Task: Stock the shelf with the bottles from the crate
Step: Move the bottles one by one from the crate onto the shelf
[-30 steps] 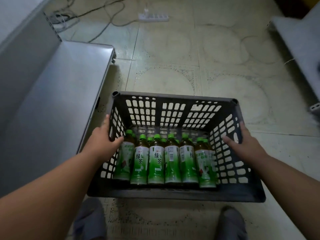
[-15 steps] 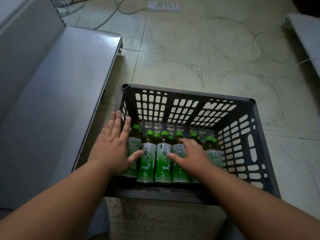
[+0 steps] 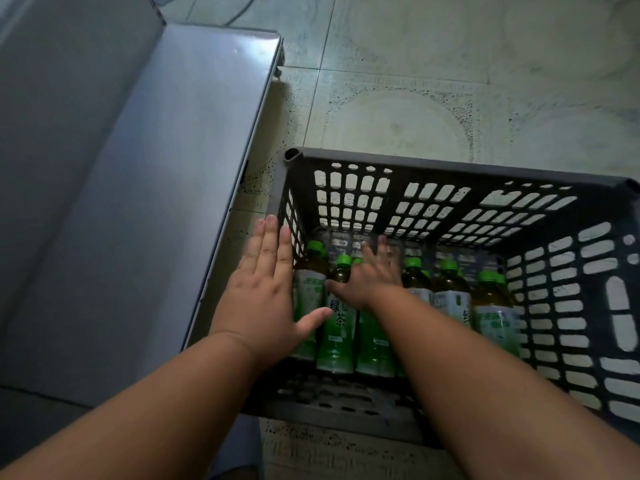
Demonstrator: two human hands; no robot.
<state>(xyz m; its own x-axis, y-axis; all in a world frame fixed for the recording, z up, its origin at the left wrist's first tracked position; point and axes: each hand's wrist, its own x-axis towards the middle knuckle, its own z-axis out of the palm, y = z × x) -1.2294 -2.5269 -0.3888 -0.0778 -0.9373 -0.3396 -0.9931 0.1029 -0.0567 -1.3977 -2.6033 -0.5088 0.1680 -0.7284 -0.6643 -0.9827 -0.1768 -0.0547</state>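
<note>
Two hands are now inside or above the crate (image 3: 433,168), while one second ago they gripped its left and right walls from outside; so the carrying is finished and the crate stands on the floor (image 3: 450,81), just right of the grey shelf (image 3: 138,202). The right hand (image 3: 372,275) has gone deeper than half a second ago and now lies over the tops of the bottles (image 3: 450,289) in the left part of the row, with its thumb beside a green cap (image 3: 344,260). Its fingers point to the far wall and look spread, but whether they already close around a bottle I cannot tell. The left hand (image 3: 266,292) is flat and wide, fingers straight, over the crate's left wall, its thumb against the leftmost bottle (image 3: 308,292); it holds nothing. All bottles stand upright along the near side of the crate. The shelf surface is bare, so I judge the stocking itself has not begun and the first pick is just starting.
</note>
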